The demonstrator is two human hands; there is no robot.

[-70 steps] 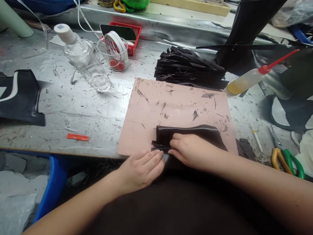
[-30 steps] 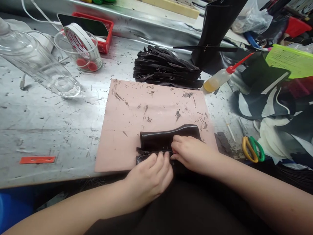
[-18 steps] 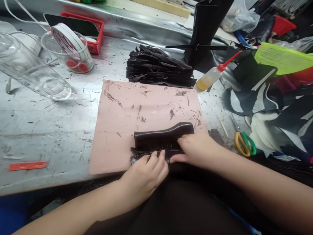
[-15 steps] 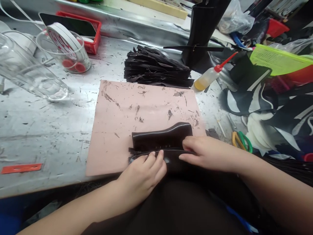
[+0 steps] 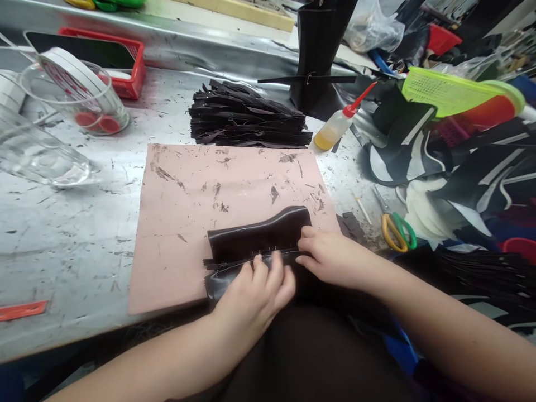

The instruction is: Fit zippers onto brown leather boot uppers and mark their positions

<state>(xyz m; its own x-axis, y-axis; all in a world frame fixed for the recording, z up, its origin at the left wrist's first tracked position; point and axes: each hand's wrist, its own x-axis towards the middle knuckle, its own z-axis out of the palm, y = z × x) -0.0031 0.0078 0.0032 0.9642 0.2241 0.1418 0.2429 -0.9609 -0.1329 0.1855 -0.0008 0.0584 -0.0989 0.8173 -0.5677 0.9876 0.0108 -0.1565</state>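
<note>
A glossy black leather boot upper [image 5: 259,230] lies across the front of the pink board [image 5: 176,184]. Along its lengthwise seam run a dark strip and a row of small pale marks. The nearer half of the leather hangs over the table edge toward my lap. My left hand [image 5: 255,285] curls over this nearer half, fingertips at the seam and slightly blurred, its thumb mostly hidden. At the right end, my right hand [image 5: 324,251] pinches the leather by the seam between thumb and bent fingers.
Behind the board lies a stack of black strips [image 5: 247,117], beside a glue bottle [image 5: 335,128] with a red nozzle. Scissors [image 5: 396,230] and black and white cut pieces [image 5: 419,139] are on the right. A plastic cup [image 5: 113,114] holding a tape roll stands at left.
The whole view has shifted, so the bench things sit further left. My left hand has slid a little right along the seam, exposing more of the near leather; my right hand keeps its pinch.
</note>
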